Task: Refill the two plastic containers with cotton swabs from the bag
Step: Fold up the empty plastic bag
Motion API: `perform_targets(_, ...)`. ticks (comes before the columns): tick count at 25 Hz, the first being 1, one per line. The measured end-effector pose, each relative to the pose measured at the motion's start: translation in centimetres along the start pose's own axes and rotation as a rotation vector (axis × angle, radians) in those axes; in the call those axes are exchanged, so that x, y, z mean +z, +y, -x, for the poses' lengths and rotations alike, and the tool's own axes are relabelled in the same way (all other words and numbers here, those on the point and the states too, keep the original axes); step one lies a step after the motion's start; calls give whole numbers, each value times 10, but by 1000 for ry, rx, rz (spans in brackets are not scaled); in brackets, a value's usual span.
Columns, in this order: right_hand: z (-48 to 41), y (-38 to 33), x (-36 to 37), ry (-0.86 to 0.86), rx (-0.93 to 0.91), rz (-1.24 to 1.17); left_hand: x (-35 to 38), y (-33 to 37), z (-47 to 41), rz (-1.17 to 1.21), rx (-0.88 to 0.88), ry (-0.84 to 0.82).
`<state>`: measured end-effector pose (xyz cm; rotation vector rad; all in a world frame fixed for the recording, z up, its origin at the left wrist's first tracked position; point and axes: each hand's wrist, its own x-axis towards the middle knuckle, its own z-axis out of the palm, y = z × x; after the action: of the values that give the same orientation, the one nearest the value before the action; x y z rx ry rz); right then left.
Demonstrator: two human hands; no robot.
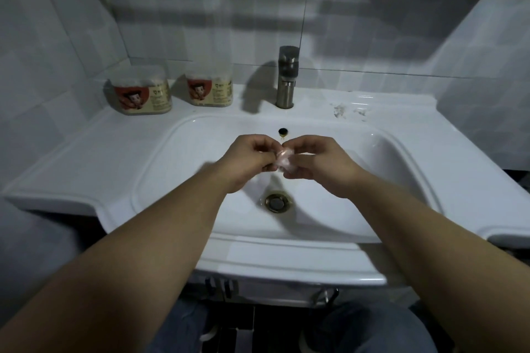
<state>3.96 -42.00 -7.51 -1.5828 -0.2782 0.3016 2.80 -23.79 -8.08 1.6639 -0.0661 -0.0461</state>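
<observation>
Left hand (243, 162), right hand (322, 165), crumpled translucent pinkish bag (282, 158) between

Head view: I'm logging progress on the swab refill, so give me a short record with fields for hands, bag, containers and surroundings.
left hand: pinches the bag above the sink
right hand: pinches the same bag from the other side
bag: small, clear, crumpled between both hands
left container: upright on the counter, back left
right container: upright beside it, apart, left of the faucet
fill level: cannot tell
scraps: white bits on the counter, right of the faucet
</observation>
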Motion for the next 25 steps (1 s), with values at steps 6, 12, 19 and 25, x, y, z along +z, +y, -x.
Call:
perform_targets(6,-3,-3,-8,-28,17,-119,5,6,3,94,6,9)
perform_targets(12,-3,-5,-6,125,41,-154,10,6,8,74,44,30)
perform_targets(19,7,-25,-14,-26,209,-216,17,18,11,-54,40,131)
perform_targets(25,35,-61,-42,128,82,-254,52,66,20,24,69,9)
